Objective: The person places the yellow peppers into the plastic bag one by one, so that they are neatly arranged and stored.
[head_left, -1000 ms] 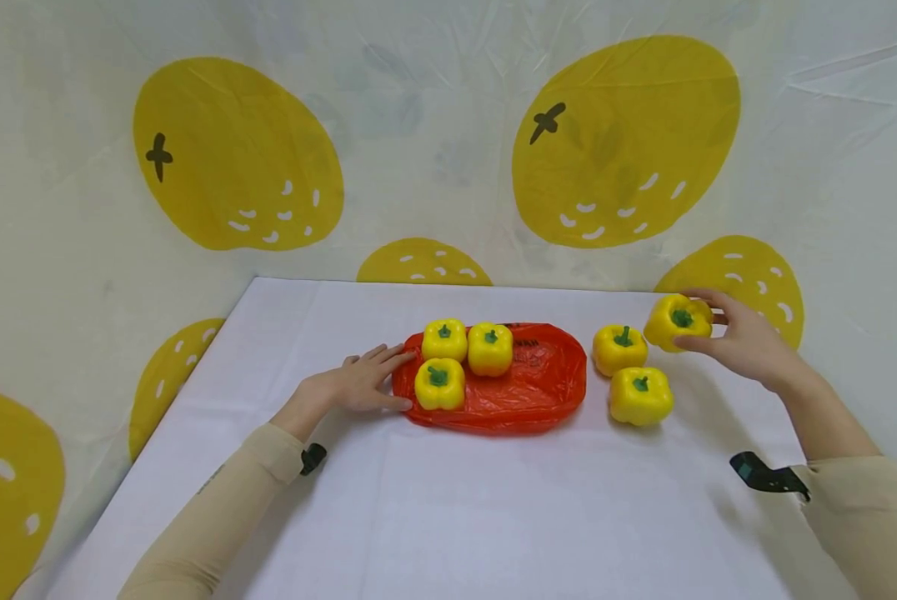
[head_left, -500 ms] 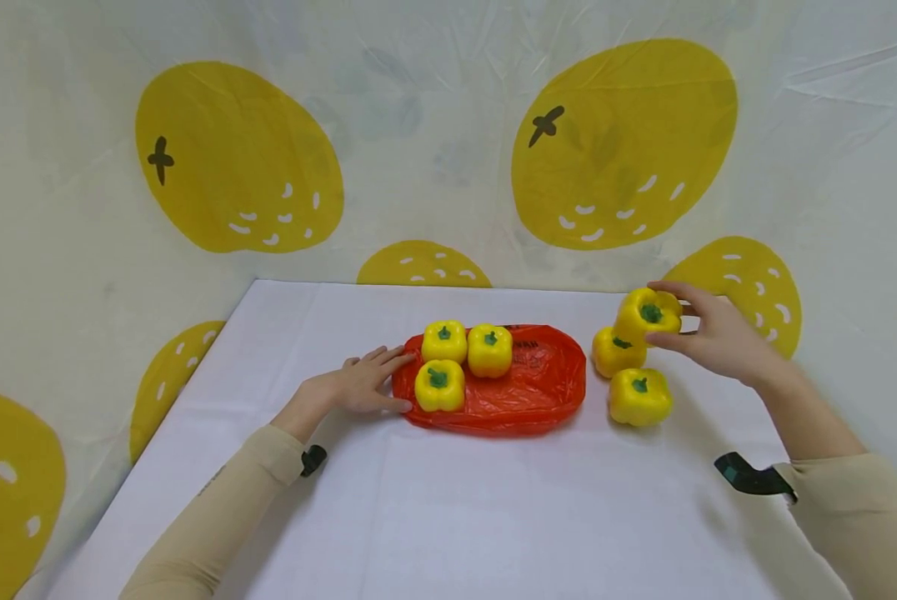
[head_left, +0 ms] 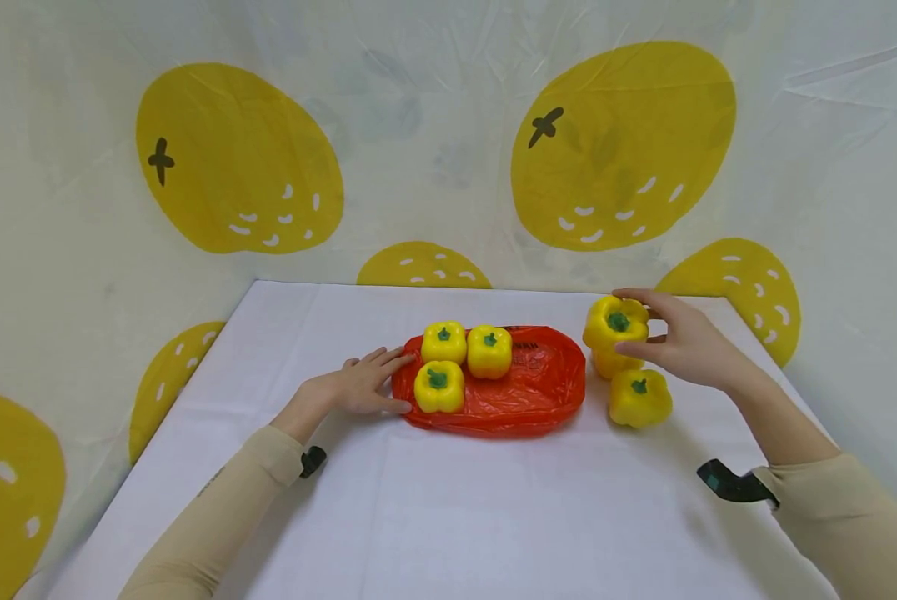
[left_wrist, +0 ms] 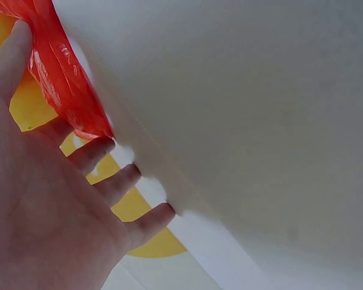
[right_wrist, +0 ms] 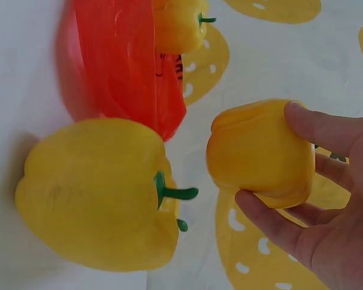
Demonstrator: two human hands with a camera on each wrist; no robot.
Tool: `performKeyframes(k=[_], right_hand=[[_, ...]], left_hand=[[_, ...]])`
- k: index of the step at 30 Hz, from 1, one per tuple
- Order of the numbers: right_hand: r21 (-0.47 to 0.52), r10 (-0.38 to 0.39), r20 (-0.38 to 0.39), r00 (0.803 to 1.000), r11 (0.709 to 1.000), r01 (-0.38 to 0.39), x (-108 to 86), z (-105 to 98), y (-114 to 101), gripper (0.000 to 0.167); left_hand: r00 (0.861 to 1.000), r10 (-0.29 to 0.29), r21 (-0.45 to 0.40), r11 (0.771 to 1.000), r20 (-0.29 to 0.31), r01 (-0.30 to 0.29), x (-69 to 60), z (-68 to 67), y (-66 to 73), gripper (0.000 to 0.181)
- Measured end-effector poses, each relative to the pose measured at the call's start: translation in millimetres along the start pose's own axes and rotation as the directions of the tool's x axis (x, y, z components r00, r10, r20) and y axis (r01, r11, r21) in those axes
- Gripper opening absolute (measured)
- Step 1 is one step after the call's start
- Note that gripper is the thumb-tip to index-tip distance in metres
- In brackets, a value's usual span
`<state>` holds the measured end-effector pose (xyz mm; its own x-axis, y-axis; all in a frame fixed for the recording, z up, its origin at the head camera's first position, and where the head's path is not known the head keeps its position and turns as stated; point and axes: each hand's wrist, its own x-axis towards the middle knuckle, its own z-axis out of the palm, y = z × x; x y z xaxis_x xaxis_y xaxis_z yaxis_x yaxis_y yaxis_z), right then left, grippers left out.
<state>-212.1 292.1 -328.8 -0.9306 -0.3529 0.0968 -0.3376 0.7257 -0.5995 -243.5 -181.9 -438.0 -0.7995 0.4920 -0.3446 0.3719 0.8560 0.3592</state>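
Observation:
A red plastic-covered tray [head_left: 527,392] carries three yellow bell peppers [head_left: 489,351] at its left half. The left hand [head_left: 362,385] rests at the tray's left end with its fingers spread; in the left wrist view the left hand [left_wrist: 54,193] touches the red plastic [left_wrist: 66,78]. Raised above the table, a yellow pepper [head_left: 606,319] is pinched between thumb and fingers of the right hand [head_left: 684,337]. Below it one pepper [head_left: 612,363] is partly hidden, and another pepper [head_left: 640,398] sits nearer. The right wrist view shows the held pepper [right_wrist: 263,151] in the right hand [right_wrist: 327,199].
A white cloth covers the table [head_left: 448,517]. Behind it hangs a pale curtain [head_left: 426,125] printed with large yellow shapes. A dark band [head_left: 734,483] is on the right sleeve, and another [head_left: 313,461] on the left.
The right hand has moved left with its pepper, which now overlaps the rear one of the two peppers on the table. The left hand and the tray have stayed put.

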Motion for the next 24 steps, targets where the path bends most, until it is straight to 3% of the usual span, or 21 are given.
performKeyframes(k=[13,24], right_hand=[[0.044,-0.047,0.053,0.997,0.998,0.045,2.4,22.1,-15.5,0.07],[0.062,-0.043,0.099,0.994,0.997,0.037,5.2,41.5,-26.3,0.072]], left_hand=[[1.0,0.002,0.004,1.0,-0.004,-0.002,0.0,1.2,0.6,0.096],[1.0,-0.008,0.009,1.0,0.0,0.008,4.1,2.4,-2.0,0.097]])
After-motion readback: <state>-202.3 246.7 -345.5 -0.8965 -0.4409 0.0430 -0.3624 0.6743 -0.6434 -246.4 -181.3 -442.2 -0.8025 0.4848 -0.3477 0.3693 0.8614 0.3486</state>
